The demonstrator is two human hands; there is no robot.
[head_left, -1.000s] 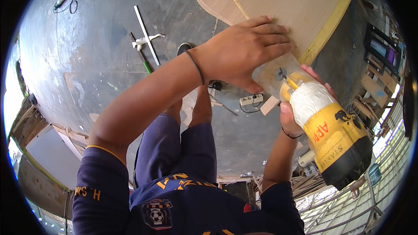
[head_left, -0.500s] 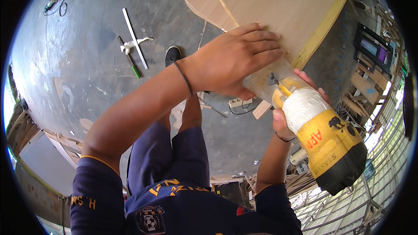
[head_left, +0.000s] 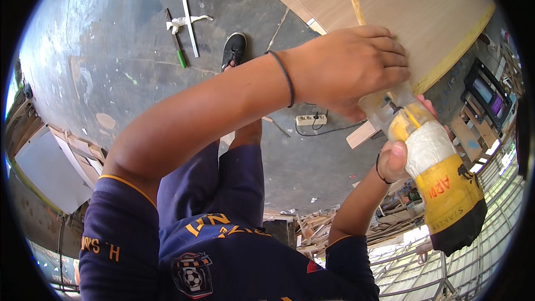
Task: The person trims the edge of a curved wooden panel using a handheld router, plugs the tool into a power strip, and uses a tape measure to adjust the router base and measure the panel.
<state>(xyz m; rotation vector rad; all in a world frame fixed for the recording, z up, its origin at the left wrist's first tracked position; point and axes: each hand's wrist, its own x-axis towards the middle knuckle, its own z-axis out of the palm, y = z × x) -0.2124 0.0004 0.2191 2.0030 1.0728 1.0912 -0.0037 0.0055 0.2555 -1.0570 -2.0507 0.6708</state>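
A large light wooden panel [head_left: 390, 5] fills the upper right, with a yellowish edge strip along its lower right side. My left hand [head_left: 351, 69] lies palm down on the panel near that edge, its fingers curled over the clear base of a yellow trim router [head_left: 440, 178]. My right hand [head_left: 395, 159] grips the router's body, which is wrapped in white tape. The router's clear base presses against the panel's edge. A black band circles each wrist.
Grey concrete floor [head_left: 111, 50] lies below. On it are a white power strip [head_left: 310, 119] with a black cable, a black shoe [head_left: 234, 50], a white strip with a green-handled tool [head_left: 181, 22], and wood scraps [head_left: 312, 228] at the lower right. Boards lean at left.
The view has shifted, so the panel, my hands and the router sit slightly lower and further right in the picture. My grip on both is unchanged.
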